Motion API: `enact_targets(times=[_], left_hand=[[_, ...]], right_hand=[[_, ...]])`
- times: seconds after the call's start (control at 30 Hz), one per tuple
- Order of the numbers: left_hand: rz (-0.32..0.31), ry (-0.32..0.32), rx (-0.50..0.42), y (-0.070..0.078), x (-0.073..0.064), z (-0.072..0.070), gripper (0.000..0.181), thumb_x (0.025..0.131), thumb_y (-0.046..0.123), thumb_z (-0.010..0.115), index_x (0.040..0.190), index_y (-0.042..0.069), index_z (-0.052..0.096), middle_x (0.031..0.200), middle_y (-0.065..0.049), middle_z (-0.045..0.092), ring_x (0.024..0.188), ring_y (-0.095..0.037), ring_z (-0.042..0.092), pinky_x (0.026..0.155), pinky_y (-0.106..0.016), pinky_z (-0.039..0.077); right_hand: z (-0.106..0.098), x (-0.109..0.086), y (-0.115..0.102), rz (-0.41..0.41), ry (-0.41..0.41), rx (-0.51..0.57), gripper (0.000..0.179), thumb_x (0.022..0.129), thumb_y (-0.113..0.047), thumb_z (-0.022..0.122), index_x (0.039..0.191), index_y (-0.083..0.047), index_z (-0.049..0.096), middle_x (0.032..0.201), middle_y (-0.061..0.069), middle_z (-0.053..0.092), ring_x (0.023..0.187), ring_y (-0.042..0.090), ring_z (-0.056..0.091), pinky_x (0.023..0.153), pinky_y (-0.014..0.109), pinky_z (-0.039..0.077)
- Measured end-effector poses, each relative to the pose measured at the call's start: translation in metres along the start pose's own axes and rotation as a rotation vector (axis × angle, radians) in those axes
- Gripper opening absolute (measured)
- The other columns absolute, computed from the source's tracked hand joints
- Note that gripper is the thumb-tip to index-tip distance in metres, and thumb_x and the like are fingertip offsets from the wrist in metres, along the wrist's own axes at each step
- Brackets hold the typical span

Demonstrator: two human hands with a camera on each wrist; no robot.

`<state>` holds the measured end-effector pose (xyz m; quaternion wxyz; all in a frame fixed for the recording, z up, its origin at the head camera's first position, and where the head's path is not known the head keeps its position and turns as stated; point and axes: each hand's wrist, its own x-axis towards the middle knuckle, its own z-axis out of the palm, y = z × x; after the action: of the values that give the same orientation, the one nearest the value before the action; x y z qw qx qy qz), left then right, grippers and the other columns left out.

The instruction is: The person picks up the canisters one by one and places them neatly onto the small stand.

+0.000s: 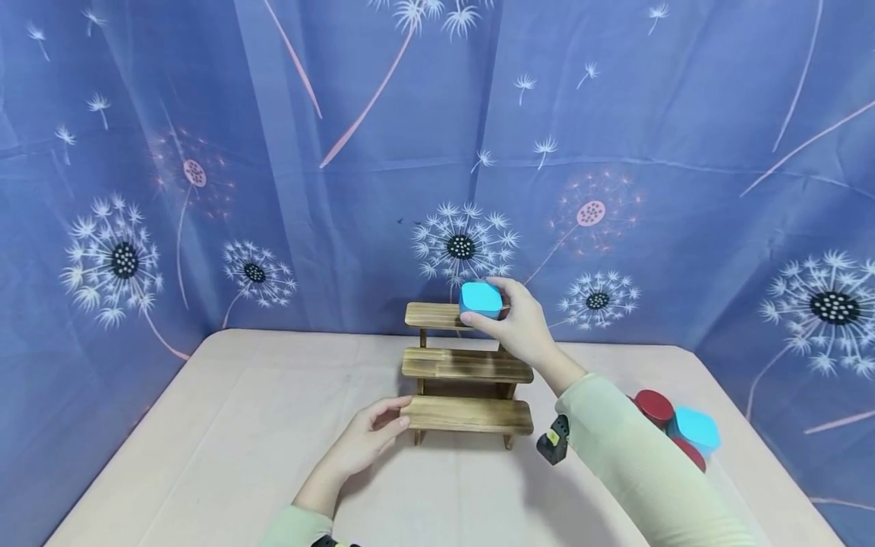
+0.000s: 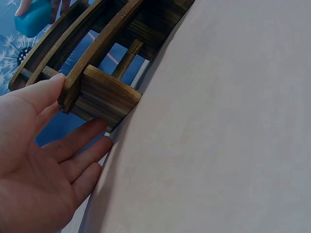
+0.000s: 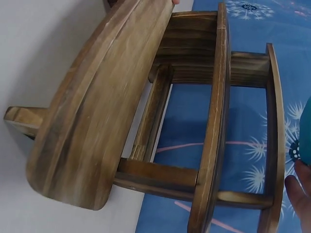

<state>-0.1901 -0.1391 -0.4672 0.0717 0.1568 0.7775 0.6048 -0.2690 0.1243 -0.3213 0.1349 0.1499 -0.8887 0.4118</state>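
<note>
A three-tier wooden display stand stands on the table, its shelves stepping up toward the back. My left hand grips the left end of its lowest shelf. In the left wrist view the thumb lies on the shelf edge, with the other fingers near the underside and leg. Over the right part of the top shelf, my right hand holds a blue rounded-square box between thumb and fingers. The box overlaps that shelf in the head view. Only its edge shows in the right wrist view, beside the fingertips.
Right of the stand, partly behind the right sleeve, sit red round tins and another blue box. A pale cloth covers the table. A blue dandelion-print curtain hangs behind and along both sides.
</note>
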Motion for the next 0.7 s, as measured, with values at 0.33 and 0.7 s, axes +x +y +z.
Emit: enact_targets(times=[0.33,0.7], left_hand=[[-0.011,-0.001,-0.017,-0.002,-0.003,0.000,0.046,0.094,0.025,0.058,0.135,0.006,0.050,0.131,-0.021,0.054,0.118,-0.035,0.055,0.095,-0.037,0.051],[-0.016,-0.011,-0.028,-0.003,0.001,0.000,0.046,0.094,0.025,0.059,0.135,0.007,0.050,0.137,-0.020,0.050,0.122,-0.036,0.052,0.095,-0.040,0.051]], right_hand=[[0.015,0.004,-0.012,-0.025,0.009,-0.036,0.079,0.073,-0.042,0.079,0.136,-0.008,0.046,0.123,0.012,0.054,0.096,0.024,0.058,0.076,0.037,0.055],[0.029,0.011,-0.017,0.000,0.017,0.024,0.079,0.071,-0.042,0.081,0.134,-0.007,0.047,0.118,0.012,0.053,0.097,0.025,0.056,0.077,0.036,0.053]])
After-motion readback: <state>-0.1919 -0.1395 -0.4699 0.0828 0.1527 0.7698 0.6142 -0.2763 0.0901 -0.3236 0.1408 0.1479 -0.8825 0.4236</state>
